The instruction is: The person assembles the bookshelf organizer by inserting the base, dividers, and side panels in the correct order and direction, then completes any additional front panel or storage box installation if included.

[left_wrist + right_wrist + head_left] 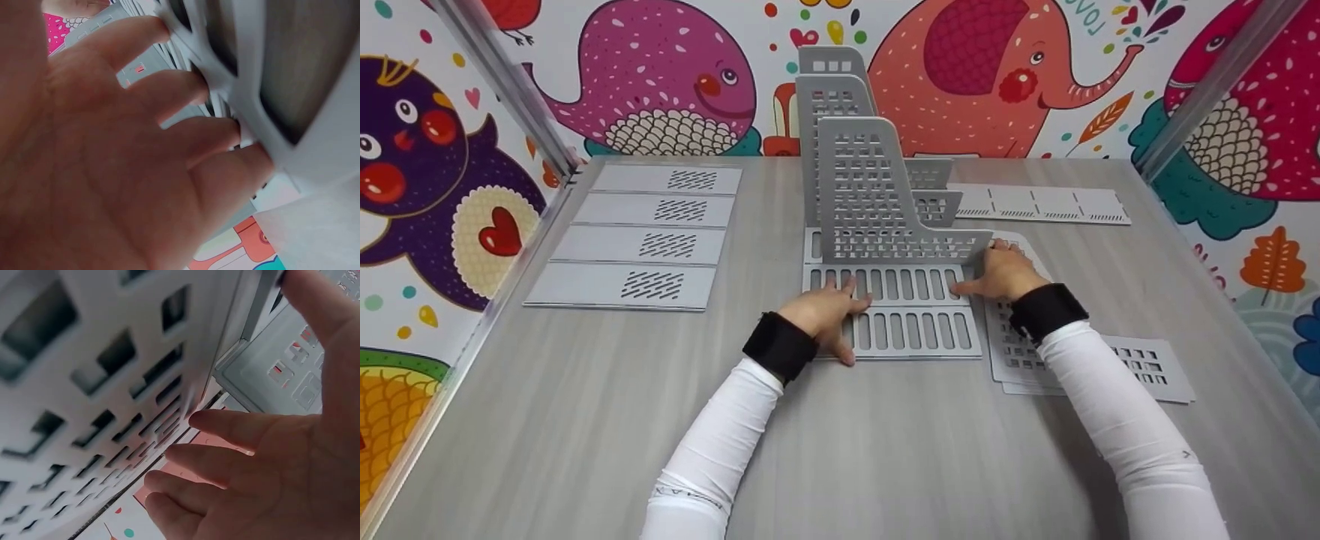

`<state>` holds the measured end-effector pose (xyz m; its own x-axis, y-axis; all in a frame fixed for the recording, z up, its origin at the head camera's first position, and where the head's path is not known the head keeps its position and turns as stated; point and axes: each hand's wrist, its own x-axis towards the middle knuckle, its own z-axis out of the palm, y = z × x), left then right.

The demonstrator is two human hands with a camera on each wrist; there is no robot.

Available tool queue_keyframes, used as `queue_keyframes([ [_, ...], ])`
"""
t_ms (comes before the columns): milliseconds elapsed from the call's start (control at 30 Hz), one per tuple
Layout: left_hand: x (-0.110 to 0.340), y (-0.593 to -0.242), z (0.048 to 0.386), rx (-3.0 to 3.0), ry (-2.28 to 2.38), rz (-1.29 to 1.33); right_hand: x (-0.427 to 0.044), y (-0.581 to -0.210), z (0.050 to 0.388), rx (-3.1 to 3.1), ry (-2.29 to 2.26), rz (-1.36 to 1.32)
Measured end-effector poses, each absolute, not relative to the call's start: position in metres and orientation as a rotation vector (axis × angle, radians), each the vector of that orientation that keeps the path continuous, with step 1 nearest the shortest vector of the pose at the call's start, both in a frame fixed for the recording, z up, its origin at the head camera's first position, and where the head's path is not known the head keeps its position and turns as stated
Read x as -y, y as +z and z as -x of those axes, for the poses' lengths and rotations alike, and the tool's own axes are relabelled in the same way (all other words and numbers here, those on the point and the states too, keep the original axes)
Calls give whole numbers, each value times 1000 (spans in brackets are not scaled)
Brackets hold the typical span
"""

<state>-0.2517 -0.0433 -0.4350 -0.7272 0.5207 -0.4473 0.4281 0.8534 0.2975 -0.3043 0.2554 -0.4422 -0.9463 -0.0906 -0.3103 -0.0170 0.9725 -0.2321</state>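
Observation:
A grey slotted base panel [915, 330] lies flat on the table, with several perforated upright dividers [866, 180] standing in a row toward its back. My left hand [826, 319] rests on the base's front left part, fingers spread; in the left wrist view its fingertips [222, 132] touch the slotted frame [292, 163]. At the front divider's low right end is my right hand [1006, 270], its thumb over the base's right edge. In the right wrist view its extended fingers [225, 427] reach to the edge of a perforated panel [140, 399].
Loose perforated grey panels [1147, 367] lie overlapping at the right, partly under the right forearm. A folded white strip panel [1042, 204] sits at the back right. On the left lies a four-section light grey panel [619, 281] with slanted slots. A patterned wall [780, 75] bounds the table's back.

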Motion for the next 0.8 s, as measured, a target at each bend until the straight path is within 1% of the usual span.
queue_keyframes([
  [200,44,-435,252,-2496,217,-677,-254,-442,307,-2749,-387,122],
  [533,44,-434,253,-2483,217,-686,-250,-441,311,-2701,-322,220],
  [800,44,-435,253,-2488,223,-687,-250,-442,310,-2690,-331,224],
])
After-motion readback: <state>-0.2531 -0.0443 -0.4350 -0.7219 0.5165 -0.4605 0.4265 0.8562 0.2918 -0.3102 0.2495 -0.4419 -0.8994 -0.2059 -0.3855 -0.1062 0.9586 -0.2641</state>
